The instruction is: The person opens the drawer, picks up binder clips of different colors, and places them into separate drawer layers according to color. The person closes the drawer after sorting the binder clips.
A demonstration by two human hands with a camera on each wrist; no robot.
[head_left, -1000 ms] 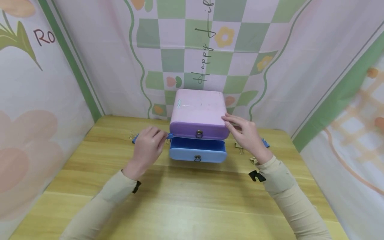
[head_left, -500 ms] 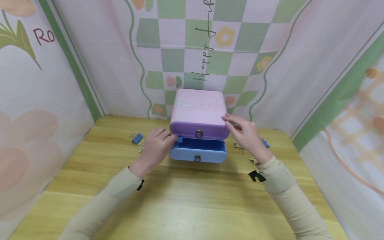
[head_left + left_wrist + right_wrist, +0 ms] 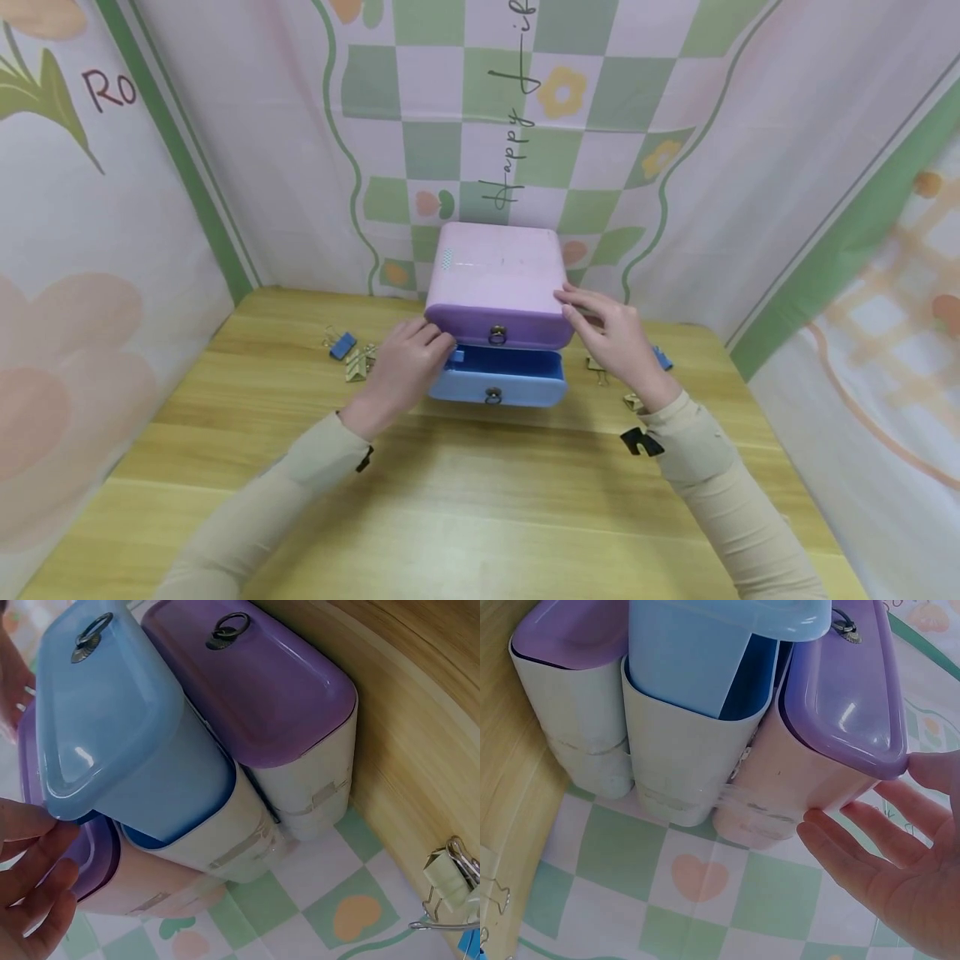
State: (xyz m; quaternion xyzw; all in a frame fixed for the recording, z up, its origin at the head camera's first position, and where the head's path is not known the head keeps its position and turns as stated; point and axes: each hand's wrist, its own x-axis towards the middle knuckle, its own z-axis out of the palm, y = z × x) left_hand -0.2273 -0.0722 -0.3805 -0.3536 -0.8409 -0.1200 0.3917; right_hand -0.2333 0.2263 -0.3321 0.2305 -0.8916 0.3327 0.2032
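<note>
A small drawer cabinet (image 3: 498,262) has a pink top and a purple upper drawer (image 3: 465,323). Below that, the light blue drawer (image 3: 457,387) is pulled out. My left hand (image 3: 408,362) is at the left side of this drawer and pinches a blue binder clip (image 3: 456,357) over its opening; fingers hide part of the clip. In the left wrist view the clip is mostly out of sight behind the drawer front. My right hand (image 3: 611,329) rests on the cabinet's upper right corner, its fingers (image 3: 889,832) extended along the pink casing and its thumb at the purple drawer's edge.
Left of the cabinet lie another blue binder clip (image 3: 342,345) and gold binder clips (image 3: 358,364). On the right are a blue clip (image 3: 662,358) and gold ones (image 3: 597,364), partly behind the right arm. A lower purple drawer (image 3: 262,682) is closed. A patterned curtain (image 3: 435,150) hangs behind.
My left hand has moved right with the blue binder clip, from beside the cabinet to over the open drawer. Gold clips on the left have come into view. The right hand has stayed put.
</note>
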